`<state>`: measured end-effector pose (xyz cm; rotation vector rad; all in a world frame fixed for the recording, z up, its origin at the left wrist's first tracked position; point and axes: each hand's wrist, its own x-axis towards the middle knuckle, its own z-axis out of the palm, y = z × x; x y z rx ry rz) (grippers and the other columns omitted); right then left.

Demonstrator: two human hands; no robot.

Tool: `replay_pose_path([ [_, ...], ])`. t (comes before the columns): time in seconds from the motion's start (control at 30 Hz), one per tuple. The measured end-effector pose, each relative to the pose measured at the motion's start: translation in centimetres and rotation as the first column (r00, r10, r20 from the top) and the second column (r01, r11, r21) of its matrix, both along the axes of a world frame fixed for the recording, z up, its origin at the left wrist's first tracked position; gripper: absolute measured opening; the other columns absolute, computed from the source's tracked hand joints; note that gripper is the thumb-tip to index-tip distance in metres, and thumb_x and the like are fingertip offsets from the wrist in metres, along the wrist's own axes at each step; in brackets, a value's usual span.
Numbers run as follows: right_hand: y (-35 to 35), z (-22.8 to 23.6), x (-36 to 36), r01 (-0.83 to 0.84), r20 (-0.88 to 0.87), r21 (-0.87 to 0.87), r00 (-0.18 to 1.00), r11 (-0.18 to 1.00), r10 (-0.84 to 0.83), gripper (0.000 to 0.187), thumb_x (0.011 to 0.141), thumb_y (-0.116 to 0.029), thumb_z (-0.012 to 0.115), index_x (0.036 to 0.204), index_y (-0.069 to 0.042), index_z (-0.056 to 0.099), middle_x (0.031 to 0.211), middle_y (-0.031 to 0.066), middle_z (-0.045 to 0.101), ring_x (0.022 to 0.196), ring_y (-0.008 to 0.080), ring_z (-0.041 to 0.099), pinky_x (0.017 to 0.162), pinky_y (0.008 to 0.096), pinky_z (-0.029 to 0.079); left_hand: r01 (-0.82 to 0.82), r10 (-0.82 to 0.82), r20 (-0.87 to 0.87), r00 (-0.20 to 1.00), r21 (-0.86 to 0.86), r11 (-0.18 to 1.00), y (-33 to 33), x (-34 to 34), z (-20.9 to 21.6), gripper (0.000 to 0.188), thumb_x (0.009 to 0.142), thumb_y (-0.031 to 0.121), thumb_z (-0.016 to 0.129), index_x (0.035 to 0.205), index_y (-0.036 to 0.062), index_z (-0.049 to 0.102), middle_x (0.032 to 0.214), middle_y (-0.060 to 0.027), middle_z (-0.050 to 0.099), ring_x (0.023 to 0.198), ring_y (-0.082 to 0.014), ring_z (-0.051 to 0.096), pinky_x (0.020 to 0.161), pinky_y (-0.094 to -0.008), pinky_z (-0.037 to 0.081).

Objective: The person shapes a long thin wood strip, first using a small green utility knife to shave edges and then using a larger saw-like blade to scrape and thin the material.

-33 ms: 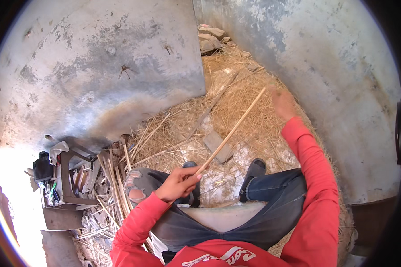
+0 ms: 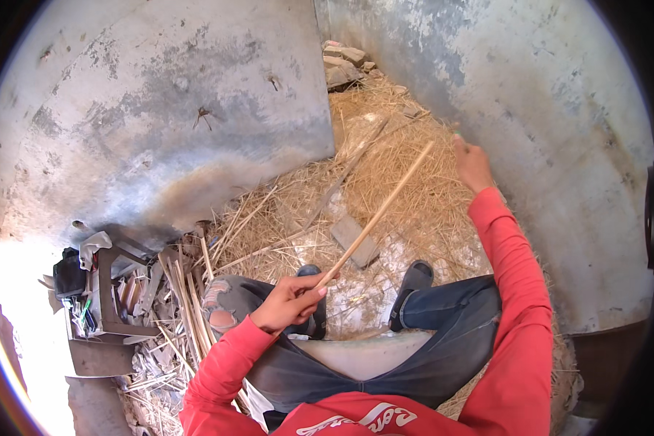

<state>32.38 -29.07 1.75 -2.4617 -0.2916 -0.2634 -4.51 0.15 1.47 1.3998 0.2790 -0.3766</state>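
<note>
A long pale wooden stick [image 2: 385, 207] slants from near my left knee up toward the far right. My left hand [image 2: 292, 301] is closed round its near end, with the thumb laid along it. My right hand [image 2: 474, 166] is raised just right of the stick's far tip, apart from it, with the fingers curled in. A small light bit shows at its fingertips, too small to name. Loose straw-like shavings [image 2: 421, 174] cover the floor beneath the stick, and a flat grey block [image 2: 354, 240] lies under its middle.
Concrete walls [image 2: 160, 80] rise at left and right. Long wooden strips [image 2: 189, 291] lean beside my left knee, next to a dark frame [image 2: 112, 291] filled with odds and ends. Broken bricks [image 2: 341, 64] lie at the far end. My slippered feet [image 2: 413, 283] rest on the floor.
My right hand has moved slightly to the right, away from the stick's tip, and is less blurred. My left hand and the stick have hardly moved.
</note>
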Motion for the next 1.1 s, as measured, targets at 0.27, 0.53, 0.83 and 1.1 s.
replay_pose_path([
  [0.27, 4.4, 1.4, -7.7, -0.216, -0.164, 0.499, 0.928, 0.839, 0.336, 0.055, 0.096, -0.059, 0.058, 0.084, -0.006, 0.068, 0.062, -0.0065, 0.042, 0.055, 0.0051, 0.036, 0.051, 0.0275, 0.030, -0.104, 0.106, 0.026, 0.994, -0.077, 0.992, 0.5, 1.1, -0.8, 0.039, 0.107, 0.024, 0.050, 0.140, 0.0043, 0.057, 0.058, 0.0063, 0.038, 0.047, -0.0027, 0.034, 0.043, -0.0199, 0.026],
  [0.53, 10.9, 0.1, -16.7, -0.372, -0.305, 0.558, 0.739, 0.742, 0.601, 0.043, 0.095, -0.042, 0.070, 0.081, -0.001, 0.067, 0.062, -0.0053, 0.047, 0.059, 0.0067, 0.039, 0.053, 0.0291, 0.033, -0.112, 0.112, -0.010, 0.994, -0.152, 0.982, 0.1, 2.1, 0.0, 0.038, 0.106, 0.023, 0.053, 0.141, 0.0066, 0.056, 0.062, 0.0052, 0.041, 0.049, -0.0032, 0.035, 0.042, -0.0203, 0.026],
  [0.83, 10.8, 1.1, -20.3, -0.661, -0.178, 0.166, 0.709, 0.731, 0.682, 0.056, 0.095, -0.053, 0.060, 0.085, 0.001, 0.068, 0.063, 0.0209, 0.061, 0.059, 0.0368, 0.062, 0.057, 0.0472, 0.047, -0.217, 0.222, 0.057, 0.973, -0.085, 0.972, -0.1, 2.8, -1.0, 0.044, 0.105, 0.021, 0.056, 0.146, 0.0082, 0.051, 0.063, 0.0054, 0.044, 0.050, -0.0028, 0.037, 0.043, -0.0208, 0.028],
  [1.1, 10.7, -1.2, -17.5, -0.627, -0.194, -0.075, 0.772, 0.775, 0.606, 0.064, 0.099, -0.058, 0.046, 0.091, 0.001, 0.068, 0.067, 0.0253, 0.063, 0.062, 0.0421, 0.065, 0.061, 0.0513, 0.051, -0.230, 0.245, 0.076, 0.966, -0.170, 0.958, -0.1, 2.6, -1.5, 0.044, 0.105, 0.016, 0.055, 0.147, 0.0048, 0.049, 0.059, 0.0083, 0.036, 0.046, -0.0024, 0.030, 0.042, -0.0224, 0.025],
])
